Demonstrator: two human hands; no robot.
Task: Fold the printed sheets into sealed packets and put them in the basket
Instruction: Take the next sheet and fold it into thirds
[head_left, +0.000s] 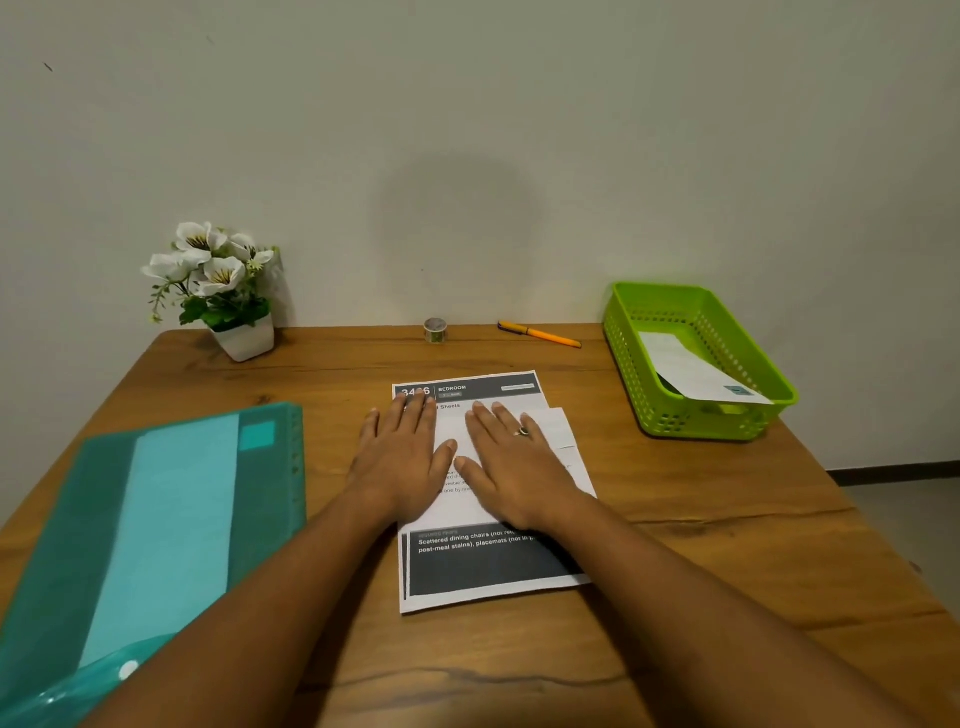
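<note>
White folded sheet (488, 457) under left hand (402, 457) and right hand (511, 467), both flat, fingers straight, gripping nothing; likely pressing creases. Tape (435, 330) and green basket (696, 358) nearby for sealing, storing.

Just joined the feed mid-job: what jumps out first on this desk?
The left hand and right hand press flat, side by side, on the printed sheets at the middle of the wooden table. The bright green basket at the far right already holds a folded packet. A large teal folder fills the near left.
</note>
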